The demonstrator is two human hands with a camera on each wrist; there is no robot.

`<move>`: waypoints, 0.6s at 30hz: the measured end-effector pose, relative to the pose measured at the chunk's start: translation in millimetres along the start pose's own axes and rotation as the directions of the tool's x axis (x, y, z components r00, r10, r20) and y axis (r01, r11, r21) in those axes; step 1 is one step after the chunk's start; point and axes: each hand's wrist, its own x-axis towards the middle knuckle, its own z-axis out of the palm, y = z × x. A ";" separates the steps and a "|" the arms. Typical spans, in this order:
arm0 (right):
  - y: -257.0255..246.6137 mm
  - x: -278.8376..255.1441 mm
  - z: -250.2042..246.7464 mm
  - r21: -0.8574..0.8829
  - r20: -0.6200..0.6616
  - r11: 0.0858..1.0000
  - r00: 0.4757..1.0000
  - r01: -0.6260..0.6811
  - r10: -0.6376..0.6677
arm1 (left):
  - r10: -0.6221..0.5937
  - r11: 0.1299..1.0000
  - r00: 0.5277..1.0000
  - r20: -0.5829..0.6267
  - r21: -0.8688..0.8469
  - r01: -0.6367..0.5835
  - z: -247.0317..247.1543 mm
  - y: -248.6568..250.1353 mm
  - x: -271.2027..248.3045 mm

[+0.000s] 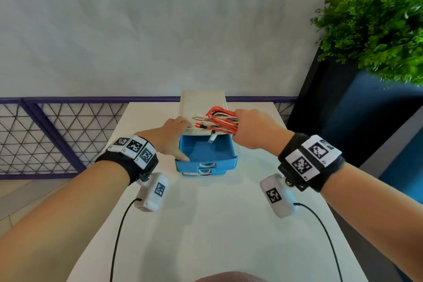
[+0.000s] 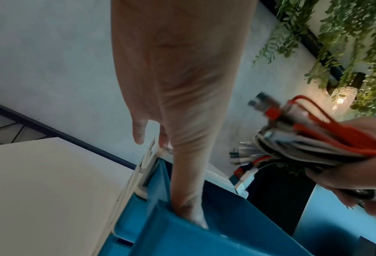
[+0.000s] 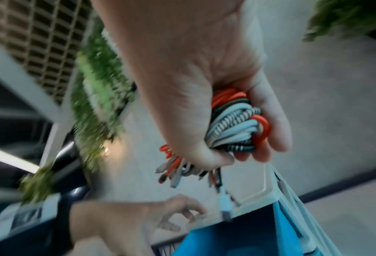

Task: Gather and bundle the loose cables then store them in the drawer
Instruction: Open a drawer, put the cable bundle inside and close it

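A small cream drawer unit [image 1: 201, 101] stands at the far end of the white table [image 1: 206, 224]. Its top blue drawer [image 1: 206, 151] is pulled out, and nothing lies in the part I can see. My right hand [image 1: 245, 126] grips a coiled bundle of red, white and braided cables [image 1: 219, 120] above the unit's front edge. Plug ends hang over the drawer. In the right wrist view fingers and thumb wrap the cable bundle [image 3: 233, 124]. My left hand [image 1: 171, 137] is spread over the unit's left side. Its thumb [image 2: 187, 190] lies inside the drawer's left wall, and its fingers rest on the unit's top.
Two lower blue drawers [image 1: 206, 170] are pushed in, with white cable showing in their handle openings. A leafy plant [image 1: 377, 30] in a dark planter stands at the right. A purple mesh fence [image 1: 45, 135] runs behind the table on the left.
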 end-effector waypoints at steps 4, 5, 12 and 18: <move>-18.9 -7.0 8.7 -0.216 -0.038 0.976 0.999 0.015 -0.024 | -0.025 0.998 0.996 0.080 0.058 0.021 1.7 5.6 -3.5; -23.8 -9.5 14.4 -0.240 -0.020 0.970 0.999 0.019 -0.025 | -0.031 0.997 0.996 0.087 0.068 0.025 2.6 6.7 -3.3; -51.2 -9.9 52.2 -0.338 0.143 0.941 0.986 -0.028 0.081 | -0.045 0.999 0.997 0.063 0.026 0.043 6.8 10.1 -3.9; -74.3 6.4 57.6 -0.419 0.309 0.906 0.930 -0.055 0.200 | -0.022 1.000 1.000 0.022 0.003 0.022 9.3 12.6 -8.5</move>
